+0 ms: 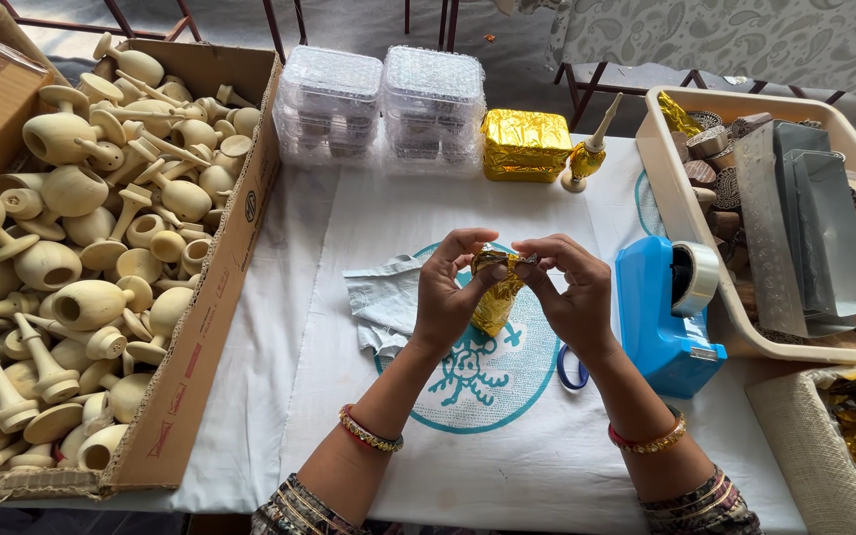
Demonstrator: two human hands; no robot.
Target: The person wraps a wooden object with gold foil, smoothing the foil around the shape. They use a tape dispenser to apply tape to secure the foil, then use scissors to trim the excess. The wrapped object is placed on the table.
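White-clothed table [250, 396], grey floor [369, 25] behind, dark metal frame legs [274, 25], patterned grey cloth [745, 35], soft daylight

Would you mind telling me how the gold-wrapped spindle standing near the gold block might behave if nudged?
The spindle looks apt to tip: tall, thin stem on a small base. Its foil wrap probably makes it slippery and easily creased. Toppled, it would likely roll toward the gold block.

A white-clothed table [507, 466] carries a tape dispenser [668, 312], with a cardboard box [205, 327] far left of it and a tray [681, 213] just right.
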